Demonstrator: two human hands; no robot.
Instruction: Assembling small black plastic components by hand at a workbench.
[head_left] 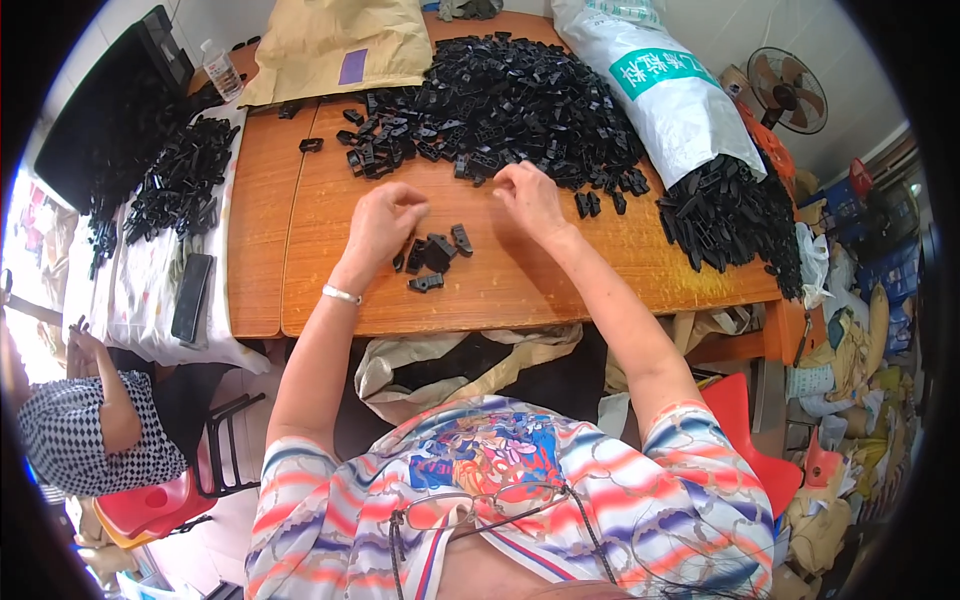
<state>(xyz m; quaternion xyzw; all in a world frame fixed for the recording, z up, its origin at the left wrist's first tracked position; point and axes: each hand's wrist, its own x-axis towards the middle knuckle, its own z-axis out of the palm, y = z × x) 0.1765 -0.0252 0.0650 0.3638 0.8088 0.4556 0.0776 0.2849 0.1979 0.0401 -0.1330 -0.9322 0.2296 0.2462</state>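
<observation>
Both my hands are over the wooden table point(560, 292). My left hand point(383, 228) has its thumb and fingers pinched together above the bare wood; whatever is in them, if anything, is hidden. A small group of black plastic parts point(437, 252) lies just to its right. My right hand point(532, 204) is closed at the near edge of a big heap of black plastic parts point(520, 100). Its fingertips are drawn together, and I cannot make out what they hold. A few loose black parts point(588, 205) lie to the right of that hand.
A brown paper sack point(340, 45) and a white woven bag point(670, 95) flank the heap; long black pieces point(715, 215) spill from the bag. On the left, another person point(95, 420) sits beside a cloth-covered table with more black parts point(180, 180). An open sack point(385, 365) hangs below the table edge.
</observation>
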